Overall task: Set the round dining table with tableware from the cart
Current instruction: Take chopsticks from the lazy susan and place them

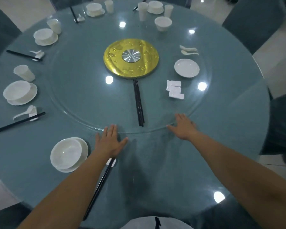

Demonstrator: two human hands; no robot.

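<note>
Both hands lie flat, fingers spread — left hand (110, 142) and right hand (182, 127) touching the clear glass lazy Susan (82, 103) rim on the teal round table (155, 171).

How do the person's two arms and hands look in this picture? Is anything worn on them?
Both forearms are bare right up to the picture's lower edge: no sleeve shows. The left hand and the right hand wear no gloves, and I see no ring, watch or bracelet on either hand or wrist. No marks or tattoos can be made out on them.
</note>
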